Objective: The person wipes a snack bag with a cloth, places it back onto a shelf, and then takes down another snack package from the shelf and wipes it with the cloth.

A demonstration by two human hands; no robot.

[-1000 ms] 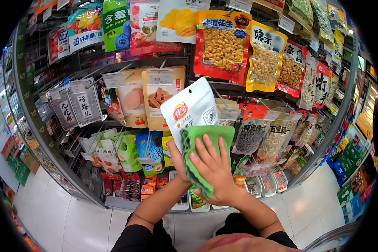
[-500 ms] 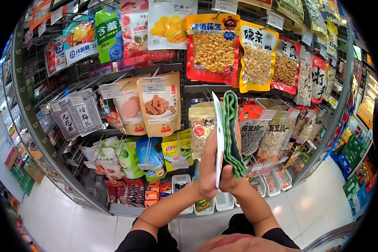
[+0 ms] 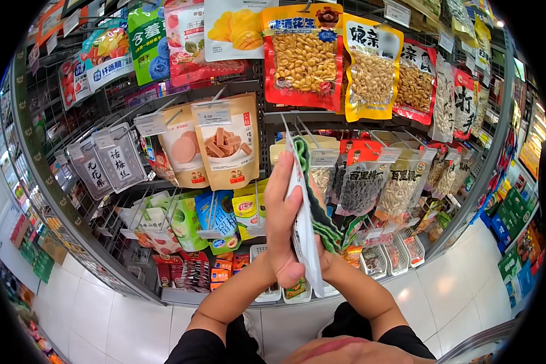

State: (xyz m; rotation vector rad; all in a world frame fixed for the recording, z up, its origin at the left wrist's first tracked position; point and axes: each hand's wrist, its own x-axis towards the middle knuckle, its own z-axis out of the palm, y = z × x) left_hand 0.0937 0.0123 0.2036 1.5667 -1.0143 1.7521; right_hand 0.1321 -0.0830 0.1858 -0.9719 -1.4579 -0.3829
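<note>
Through the head camera I see shop racks hung with packaged snacks, and I take the red-and-yellow peanut bag [image 3: 303, 57] as my landmark. Below it is a slim white packet [image 3: 306, 236], turned almost edge-on to me, so I cannot read its faces. Its long axis runs nearly upright in my view, leaning a little: the upper end points toward the peanut bag, the lower end away from it, toward the wearer's body. The left hand [image 3: 279, 221], below and slightly left of the peanut bag, is uncurled, fingers stretched upward and laid against one face of the packet. A folded green cloth [image 3: 315, 209], below the peanut bag, lies along the packet's opposite face. The right hand [image 3: 326, 261], farther below the peanut bag, is mostly hidden behind packet and cloth; I cannot tell how its fingers are set. A brown pouch [image 3: 227, 142] hangs below and left of the peanut bag, and a yellow-edged bag [image 3: 372, 67] just beside it on the right.
</note>
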